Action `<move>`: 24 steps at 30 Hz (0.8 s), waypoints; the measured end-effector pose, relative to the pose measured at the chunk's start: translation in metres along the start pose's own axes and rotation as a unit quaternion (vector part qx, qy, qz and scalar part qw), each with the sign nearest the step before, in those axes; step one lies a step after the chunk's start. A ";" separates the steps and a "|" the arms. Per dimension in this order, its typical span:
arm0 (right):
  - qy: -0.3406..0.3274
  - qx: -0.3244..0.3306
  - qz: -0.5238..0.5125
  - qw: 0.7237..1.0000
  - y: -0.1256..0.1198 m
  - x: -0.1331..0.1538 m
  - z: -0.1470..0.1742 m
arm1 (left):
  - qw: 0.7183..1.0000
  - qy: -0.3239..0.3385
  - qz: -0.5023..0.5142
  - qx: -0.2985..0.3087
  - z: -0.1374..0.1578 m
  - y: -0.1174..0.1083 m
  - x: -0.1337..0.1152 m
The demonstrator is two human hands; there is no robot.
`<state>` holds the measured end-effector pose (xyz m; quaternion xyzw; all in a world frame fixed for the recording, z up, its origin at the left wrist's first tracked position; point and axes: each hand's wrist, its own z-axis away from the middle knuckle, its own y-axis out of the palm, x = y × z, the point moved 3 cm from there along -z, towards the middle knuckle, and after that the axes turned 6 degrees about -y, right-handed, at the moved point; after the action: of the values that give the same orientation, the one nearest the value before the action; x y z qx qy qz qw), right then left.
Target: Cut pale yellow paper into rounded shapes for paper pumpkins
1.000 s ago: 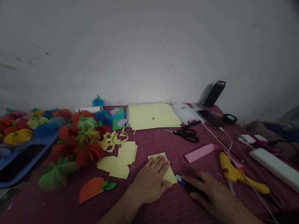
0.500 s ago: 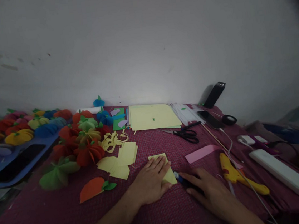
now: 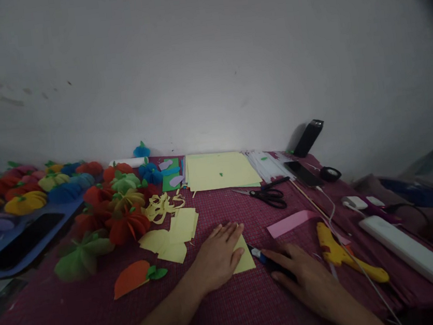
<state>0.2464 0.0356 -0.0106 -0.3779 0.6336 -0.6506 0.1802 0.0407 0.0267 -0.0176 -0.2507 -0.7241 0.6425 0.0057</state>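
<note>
My left hand (image 3: pixel 220 256) lies flat on a small piece of yellow paper (image 3: pixel 245 261), fingers stretched out and covering much of it. In my right hand (image 3: pixel 301 273) is a utility knife (image 3: pixel 265 259) with a blue and dark handle. Its dark blade points up and left, close by the paper's right edge; whether it touches the paper I cannot tell. Several cut yellow paper pieces (image 3: pixel 181 229) lie left of my hands, with curled yellow strips (image 3: pixel 162 206) behind them. An orange folded paper shape (image 3: pixel 131 278) with green leaves rests to the left.
Colourful paper pumpkins (image 3: pixel 127 222) crowd the left side. Yellow sheets (image 3: pixel 221 170) are stacked by the wall. Black scissors (image 3: pixel 269 196), a pink paper strip (image 3: pixel 289 223), a yellow glue gun (image 3: pixel 340 255), a white cable (image 3: pixel 363 268) and a white lamp-like bar (image 3: pixel 410 250) occupy the right.
My left hand has shifted slightly left, so more of the paper's right part shows. The knife's dark blade now shows more clearly beside the paper. The whole view has tilted a little.
</note>
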 end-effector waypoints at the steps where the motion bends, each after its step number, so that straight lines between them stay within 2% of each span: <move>1: 0.002 0.001 0.001 1.000 0.000 0.000 0.000 | 1.000 -0.004 -0.007 -0.005 -0.002 0.002 0.001; 7: 0.004 0.009 -0.002 1.000 0.001 -0.001 0.000 | 0.999 -0.022 -0.042 -0.002 -0.005 0.015 0.006; 15: -0.022 -0.012 -0.017 1.000 -0.002 0.006 -0.011 | 0.999 -0.016 -0.048 0.005 -0.004 0.014 0.005; 24: 0.015 -0.022 0.031 0.999 0.000 -0.006 -0.001 | 0.999 -0.021 -0.047 0.008 -0.003 0.015 0.005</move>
<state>0.2495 0.0412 -0.0118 -0.3525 0.6620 -0.6358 0.1825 0.0421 0.0317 -0.0324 -0.2029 -0.7300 0.6522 0.0230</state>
